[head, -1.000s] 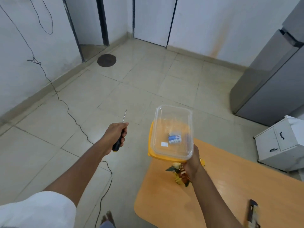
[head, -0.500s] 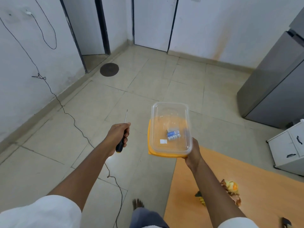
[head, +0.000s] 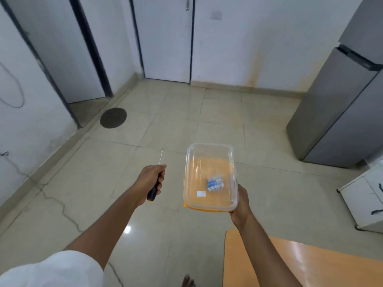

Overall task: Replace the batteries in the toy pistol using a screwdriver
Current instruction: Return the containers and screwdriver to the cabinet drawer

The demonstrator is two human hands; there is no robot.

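Standing over a tiled floor [head: 217, 112] in a white-walled room, grey fridge [head: 339, 104] at right, orange counter [head: 290, 264] now showing only its near corner at lower right. Left hand [head: 152, 179] gripping the black handle of the screwdriver [head: 155, 184], thin shaft pointing up and away. Right hand [head: 240, 201] holding from beneath a clear plastic container [head: 210, 177] stacked on an orange lid [head: 204, 209], carried out over the floor, well apart from the counter. Batteries [head: 215, 183] lying inside the container, blurred, count hard to tell. Missing from view since a moment ago: the colourful toy on the counter. Right fingers hidden under the container.
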